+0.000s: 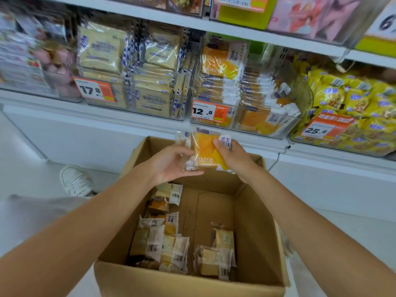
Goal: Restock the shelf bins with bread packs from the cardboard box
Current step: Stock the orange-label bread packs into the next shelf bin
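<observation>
The person wears a white lace-up sneaker (pixel 76 181) with a thick pale sole and small dark writing on its side. Pale grey trouser cloth (pixel 32 215) covers the leg. The forearms (pixel 85 221) are bare, down to the left hand (pixel 171 162) and the right hand (pixel 233 156).

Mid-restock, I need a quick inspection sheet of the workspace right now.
Surface: white floor; cardboard box stands open on it.
Job's things: orange bread pack held above the box; more packs lie in the box; 12.8 bin holds matching packs.
Clutter: nothing seen.
Hands: left hand and right hand both grip the held pack.
Cables: thin white cable hangs below the shelf edge, right of the box.
Surroundings: 17.8 bin, yellow snack bin, white shoe.
</observation>
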